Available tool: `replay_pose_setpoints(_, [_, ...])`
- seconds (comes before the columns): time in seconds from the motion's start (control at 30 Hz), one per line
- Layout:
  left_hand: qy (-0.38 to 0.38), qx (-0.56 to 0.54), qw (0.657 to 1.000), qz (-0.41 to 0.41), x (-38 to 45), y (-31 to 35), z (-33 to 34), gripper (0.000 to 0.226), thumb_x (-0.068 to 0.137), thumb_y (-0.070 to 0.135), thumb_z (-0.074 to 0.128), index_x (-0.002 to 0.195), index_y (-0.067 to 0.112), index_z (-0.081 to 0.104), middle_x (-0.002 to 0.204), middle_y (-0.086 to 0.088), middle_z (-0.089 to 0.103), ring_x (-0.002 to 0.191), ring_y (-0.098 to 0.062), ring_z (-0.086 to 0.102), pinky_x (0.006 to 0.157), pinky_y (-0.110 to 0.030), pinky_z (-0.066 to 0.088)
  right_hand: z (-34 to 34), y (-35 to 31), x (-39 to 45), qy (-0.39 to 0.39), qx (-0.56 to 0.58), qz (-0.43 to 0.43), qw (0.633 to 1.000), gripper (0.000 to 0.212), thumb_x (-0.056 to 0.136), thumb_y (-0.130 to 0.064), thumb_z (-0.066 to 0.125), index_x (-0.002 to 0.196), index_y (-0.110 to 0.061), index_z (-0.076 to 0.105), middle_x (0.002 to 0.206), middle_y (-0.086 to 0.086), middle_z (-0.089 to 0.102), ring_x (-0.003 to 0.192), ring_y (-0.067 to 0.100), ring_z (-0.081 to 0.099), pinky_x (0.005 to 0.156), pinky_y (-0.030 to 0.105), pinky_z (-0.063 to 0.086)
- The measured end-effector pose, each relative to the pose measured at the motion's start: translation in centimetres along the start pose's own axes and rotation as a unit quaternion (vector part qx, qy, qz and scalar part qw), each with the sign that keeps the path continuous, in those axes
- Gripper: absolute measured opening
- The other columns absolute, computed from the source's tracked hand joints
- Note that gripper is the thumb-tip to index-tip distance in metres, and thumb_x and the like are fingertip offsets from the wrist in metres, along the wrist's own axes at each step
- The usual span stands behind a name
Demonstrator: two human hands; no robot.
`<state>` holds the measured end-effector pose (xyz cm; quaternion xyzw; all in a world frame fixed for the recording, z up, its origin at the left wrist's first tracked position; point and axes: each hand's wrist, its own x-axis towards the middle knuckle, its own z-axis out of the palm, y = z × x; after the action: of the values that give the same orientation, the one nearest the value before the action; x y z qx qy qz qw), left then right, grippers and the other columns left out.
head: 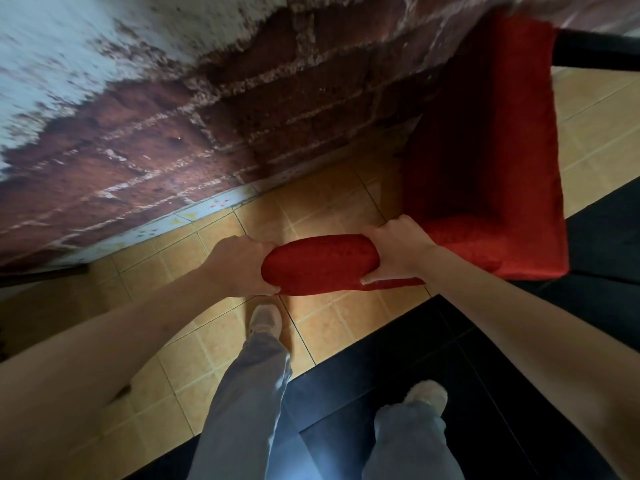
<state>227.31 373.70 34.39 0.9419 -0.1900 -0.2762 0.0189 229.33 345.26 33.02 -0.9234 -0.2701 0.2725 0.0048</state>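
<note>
Red chair point(485, 150) is held by its padded end point(318, 263), close beside the brick wall point(207, 133), over tan tiles point(311, 209). Shifting judged begun; placing is left. 2 hands are clamped tight: left hand point(239, 266) round the tip, right hand point(398, 251) further in, thumbs nearest.

No text can be read: the red armchair point(491, 140) is unmarked, the skirting tiles point(207, 206) show only dots and triangles.
</note>
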Motion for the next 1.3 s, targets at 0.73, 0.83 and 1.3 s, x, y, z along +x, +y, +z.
replay_pose_setpoints(0.73, [-0.021, 0.106, 0.993, -0.049, -6.8, 17.4, -9.6, 0.059, 0.066, 0.06, 0.068, 0.118, 0.035, 0.058, 0.086, 0.008, 0.067, 0.082, -0.018, 0.064, 0.064, -0.025, 0.042, -0.9, 7.1, -14.4, 0.091, 0.035, -0.034, 0.995, 0.084, 0.058, -0.082, 0.059, 0.121, -0.028, 0.051, 0.098, -0.003, 0.07, 0.089, 0.023, 0.067, 0.082, 0.036, 0.044])
replay_pose_setpoints(0.83, [-0.017, 0.085, 0.995, -0.046, -7.5, 18.8, -10.8, 0.054, 0.065, 0.056, 0.07, 0.113, 0.033, 0.061, 0.085, 0.008, 0.067, 0.082, -0.017, 0.064, 0.071, -0.027, 0.05, -1.3, 8.0, -15.6, 0.1, 0.044, -0.038, 0.993, 0.082, 0.057, -0.083, 0.058, 0.118, -0.027, 0.052, 0.094, -0.002, 0.071, 0.087, 0.024, 0.067, 0.081, 0.037, 0.044])
replay_pose_setpoints(1.3, [-0.016, 0.157, 0.983, -0.092, -10.2, 30.8, -13.3, 0.048, 0.065, 0.057, 0.064, 0.107, 0.035, 0.061, 0.064, 0.014, 0.048, 0.066, -0.012, 0.049, 0.061, -0.024, 0.041, -0.4, 13.6, -24.9, 0.188, 0.108, -0.096, 0.971, 0.07, 0.062, -0.074, 0.067, 0.106, -0.02, 0.057, 0.083, -0.009, 0.065, 0.078, 0.02, 0.065, 0.081, 0.036, 0.043])
